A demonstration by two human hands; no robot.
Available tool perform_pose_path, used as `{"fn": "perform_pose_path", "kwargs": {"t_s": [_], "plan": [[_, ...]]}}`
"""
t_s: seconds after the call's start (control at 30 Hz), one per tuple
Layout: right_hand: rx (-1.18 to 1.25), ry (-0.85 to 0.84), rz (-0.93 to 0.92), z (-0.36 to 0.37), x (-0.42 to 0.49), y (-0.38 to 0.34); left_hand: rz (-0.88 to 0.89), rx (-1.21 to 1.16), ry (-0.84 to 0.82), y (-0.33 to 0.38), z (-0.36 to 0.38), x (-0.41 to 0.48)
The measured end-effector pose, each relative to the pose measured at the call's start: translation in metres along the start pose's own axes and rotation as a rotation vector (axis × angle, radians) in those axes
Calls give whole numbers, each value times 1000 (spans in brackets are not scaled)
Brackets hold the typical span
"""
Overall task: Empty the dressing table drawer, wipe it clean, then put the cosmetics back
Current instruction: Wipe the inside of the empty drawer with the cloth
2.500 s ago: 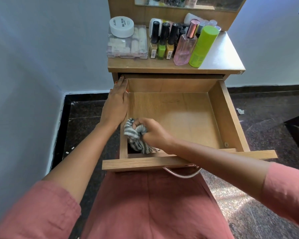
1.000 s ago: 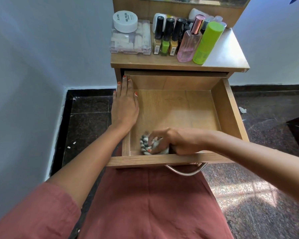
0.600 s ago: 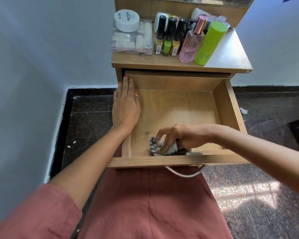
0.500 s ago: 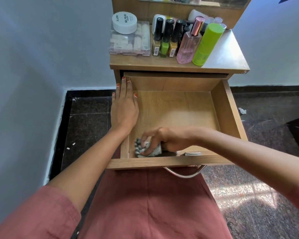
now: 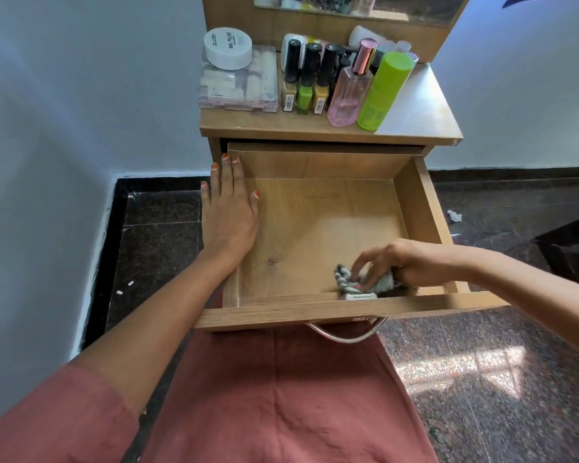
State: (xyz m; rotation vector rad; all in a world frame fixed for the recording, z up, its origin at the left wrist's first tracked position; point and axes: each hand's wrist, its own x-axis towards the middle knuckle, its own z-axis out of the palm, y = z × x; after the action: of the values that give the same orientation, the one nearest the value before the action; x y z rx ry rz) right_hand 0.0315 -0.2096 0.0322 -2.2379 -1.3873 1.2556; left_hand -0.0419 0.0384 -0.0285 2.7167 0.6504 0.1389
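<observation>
The wooden drawer (image 5: 415, 208) is pulled out and holds no cosmetics. My right hand (image 5: 395, 262) grips a striped grey-and-white cloth (image 5: 346, 282) against the drawer floor, near the front wall and right of centre. My left hand (image 5: 229, 208) lies flat with straight fingers on the drawer's left wall. The cosmetics stand on the table top (image 5: 415, 111): a clear box (image 5: 238, 85) with a white jar (image 5: 228, 48) on it, nail polish bottles (image 5: 306, 81), a pink perfume bottle (image 5: 348, 88) and a green bottle (image 5: 383, 91).
A metal handle (image 5: 345, 334) hangs under the drawer front, above my red-clothed lap. A mirror (image 5: 351, 5) rises behind the table top. White walls stand to the left and behind. Dark stone floor (image 5: 498, 379) spreads to the right with a small scrap (image 5: 453, 215) on it.
My right hand has slid the cloth along the front of the drawer floor from the left corner to right of centre. My left hand has stayed on the left wall.
</observation>
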Motion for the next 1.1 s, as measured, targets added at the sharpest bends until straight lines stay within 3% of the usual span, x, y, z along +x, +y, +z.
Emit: {"fn": "perform_pose_path", "kwargs": {"t_s": [0.23, 0.43, 0.5, 0.67, 0.8, 0.9, 1.1], "plan": [[-99, 6, 140, -6, -41, 22, 21, 5, -9, 0, -2, -6], [-79, 84, 53, 4, -17, 5, 12, -3, -10, 1, -3, -6], [-62, 83, 99, 6, -16, 9, 8, 4, -13, 2, -4, -6], [-138, -19, 272, -2, -31, 18, 3, 2, -2, 2, -3, -5], [-217, -73, 294, -8, -28, 11, 2, -4, 3, 2, -2, -5], [-148, 21, 287, -14, -31, 9, 3, -2, 5, 1, -2, -4], [25, 517, 265, -46, -64, -14, -3, -8, 6, 2, -1, -4]]}}
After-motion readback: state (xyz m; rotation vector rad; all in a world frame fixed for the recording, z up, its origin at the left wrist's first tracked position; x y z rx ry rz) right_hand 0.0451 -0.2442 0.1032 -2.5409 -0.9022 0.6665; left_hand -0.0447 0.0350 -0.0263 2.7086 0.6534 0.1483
